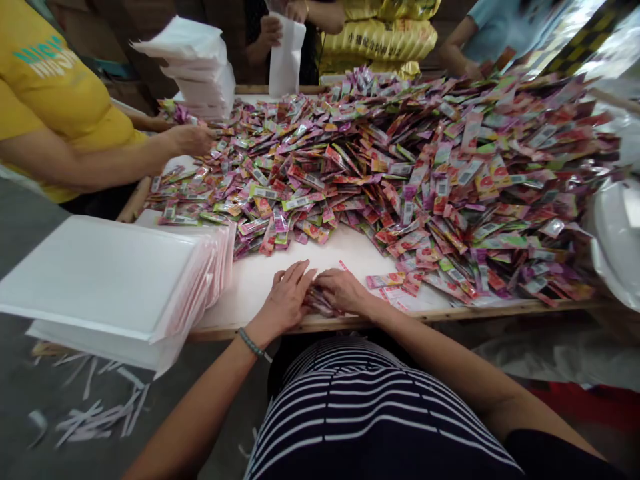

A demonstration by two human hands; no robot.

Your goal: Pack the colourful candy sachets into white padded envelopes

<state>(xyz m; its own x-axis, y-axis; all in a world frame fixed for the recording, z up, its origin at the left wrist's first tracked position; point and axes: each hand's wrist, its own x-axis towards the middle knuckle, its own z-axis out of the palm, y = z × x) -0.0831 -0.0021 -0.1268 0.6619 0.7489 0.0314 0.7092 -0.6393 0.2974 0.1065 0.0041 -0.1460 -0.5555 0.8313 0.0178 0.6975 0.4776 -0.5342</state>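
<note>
At the near edge of the white table, my left hand and my right hand are close together around a small bunch of sachets. The fingers of both hands are curled over the bunch and partly hide it. Just right of my right hand, a few loose pink and purple sachets lie beside small red-and-white slips. A large heap of similar shiny sachets spreads over the table beyond my hands. To my left is a stack of white padded mailers, overhanging the table edge.
Across the left corner, a person in a yellow shirt handles sachets near another white mailer stack. A person at the back holds a white mailer; another stands back right. Yellow sacks stand behind. Paper strips litter the floor.
</note>
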